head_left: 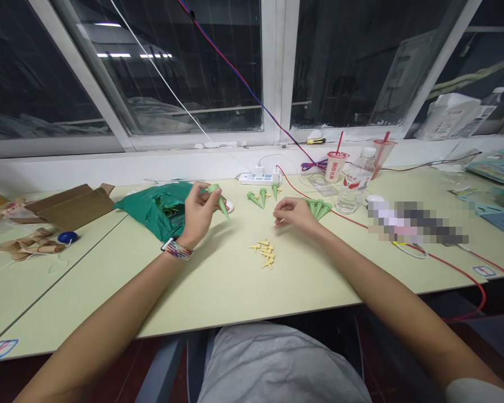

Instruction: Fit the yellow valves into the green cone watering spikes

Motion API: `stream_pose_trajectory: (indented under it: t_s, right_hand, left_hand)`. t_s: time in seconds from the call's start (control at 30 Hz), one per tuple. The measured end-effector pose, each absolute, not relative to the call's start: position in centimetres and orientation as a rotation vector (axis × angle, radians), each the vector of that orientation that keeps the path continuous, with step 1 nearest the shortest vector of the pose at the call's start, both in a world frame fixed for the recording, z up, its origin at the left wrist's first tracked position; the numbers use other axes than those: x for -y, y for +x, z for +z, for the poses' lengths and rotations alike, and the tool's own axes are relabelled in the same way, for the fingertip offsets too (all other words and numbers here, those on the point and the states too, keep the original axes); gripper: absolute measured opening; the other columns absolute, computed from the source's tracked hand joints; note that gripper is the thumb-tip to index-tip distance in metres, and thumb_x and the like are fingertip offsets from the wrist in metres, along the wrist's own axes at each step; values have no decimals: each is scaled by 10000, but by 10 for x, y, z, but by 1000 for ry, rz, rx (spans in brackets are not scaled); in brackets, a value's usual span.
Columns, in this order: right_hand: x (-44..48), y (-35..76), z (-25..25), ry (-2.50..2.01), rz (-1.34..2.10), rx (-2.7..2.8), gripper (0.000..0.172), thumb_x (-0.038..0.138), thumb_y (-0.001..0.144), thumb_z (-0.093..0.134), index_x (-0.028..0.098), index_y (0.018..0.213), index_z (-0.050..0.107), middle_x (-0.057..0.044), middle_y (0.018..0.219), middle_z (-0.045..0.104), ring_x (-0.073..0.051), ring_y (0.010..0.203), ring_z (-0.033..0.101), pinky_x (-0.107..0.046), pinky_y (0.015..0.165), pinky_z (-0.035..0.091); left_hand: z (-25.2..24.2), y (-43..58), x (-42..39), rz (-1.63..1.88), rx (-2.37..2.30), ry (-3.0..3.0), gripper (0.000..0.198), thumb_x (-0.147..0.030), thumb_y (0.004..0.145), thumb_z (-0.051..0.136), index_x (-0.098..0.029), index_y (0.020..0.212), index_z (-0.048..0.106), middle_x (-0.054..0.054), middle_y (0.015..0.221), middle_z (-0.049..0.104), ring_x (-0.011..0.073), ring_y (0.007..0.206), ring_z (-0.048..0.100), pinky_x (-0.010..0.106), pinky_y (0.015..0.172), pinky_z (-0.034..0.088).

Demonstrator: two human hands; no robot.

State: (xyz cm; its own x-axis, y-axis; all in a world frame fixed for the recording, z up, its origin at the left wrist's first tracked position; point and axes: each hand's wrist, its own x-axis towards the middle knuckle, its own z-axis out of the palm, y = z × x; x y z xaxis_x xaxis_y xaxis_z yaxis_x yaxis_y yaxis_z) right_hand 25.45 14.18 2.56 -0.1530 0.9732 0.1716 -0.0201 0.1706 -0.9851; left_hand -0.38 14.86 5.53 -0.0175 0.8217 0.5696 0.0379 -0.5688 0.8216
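Note:
My left hand holds a green cone-shaped spike above the table, its tip slanting down to the right. The fingertips of my right hand are pinched on a small pale piece, mostly hidden by the fingers. Between and below my hands lies a small pile of yellow plastic pieces. Farther back, several green spikes stand or lean beside small yellow parts. More green spikes lie side by side just behind my right hand.
A green plastic bag and a cardboard box are at the left, near wooden toys and a blue ball. A power strip lies by the wall. A water bottle, cups and a red cable are at the right.

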Motion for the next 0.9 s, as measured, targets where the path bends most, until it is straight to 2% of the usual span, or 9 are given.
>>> stream_pose_trajectory:
  t_s: [0.07, 0.2, 0.43, 0.63, 0.7, 0.8, 0.9]
  right_hand:
    - [-142, 252, 19, -1065, 1022, 1634, 105, 229, 727, 769, 176, 777, 693, 2, 668, 666, -151, 607, 637, -281, 577, 530]
    - [-138, 240, 6, -1039, 791, 2044, 65, 207, 816, 721, 185, 843, 775, 2, 733, 703, -135, 709, 622, -258, 664, 456]
    - [-138, 239, -1, -1024, 707, 2214, 113, 215, 870, 728, 211, 904, 835, -34, 898, 680, -144, 792, 624, -275, 749, 457]
    - [-134, 239, 0, -943, 758, 2253, 92, 237, 871, 743, 217, 883, 832, -31, 877, 684, -160, 838, 630, -282, 779, 462]
    - [-132, 238, 1, -946, 749, 2200, 106, 260, 887, 727, 207, 903, 817, -33, 887, 700, -161, 831, 634, -288, 783, 467]
    - [-131, 236, 4, -965, 796, 1993, 193, 336, 915, 695, 199, 1035, 759, -26, 901, 724, -158, 796, 639, -298, 775, 488]
    - [-129, 230, 4, -924, 879, 1844, 332, 389, 858, 752, 211, 1130, 683, -17, 937, 740, -168, 824, 661, -303, 780, 514]
  left_hand:
    - [52, -9, -156, 1632, -896, 1604, 500, -528, 830, 812, -234, 1039, 465, -44, 679, 691, 165, 579, 720, 264, 572, 594]
    - [36, 0, -158, 1461, -912, 1599, 533, -522, 828, 808, -220, 1129, 489, -47, 695, 675, 165, 571, 712, 293, 573, 613]
    - [26, 6, -155, 1400, -947, 1604, 500, -528, 836, 790, -208, 1099, 509, -29, 722, 683, 159, 575, 702, 281, 563, 600]
    - [25, 4, -153, 1344, -979, 1625, 495, -559, 846, 772, -208, 1084, 517, -20, 707, 687, 167, 593, 706, 277, 575, 596]
    - [26, 7, -150, 1299, -978, 1624, 518, -565, 845, 774, -199, 1124, 535, 1, 721, 710, 186, 636, 724, 302, 611, 615]
    - [26, 14, -144, 1250, -965, 1595, 535, -552, 855, 771, -182, 1186, 571, 80, 893, 776, 218, 794, 760, 355, 721, 645]
    - [24, 23, -139, 1222, -931, 1537, 519, -530, 861, 776, -186, 1198, 581, 104, 1025, 785, 229, 913, 762, 393, 835, 645]
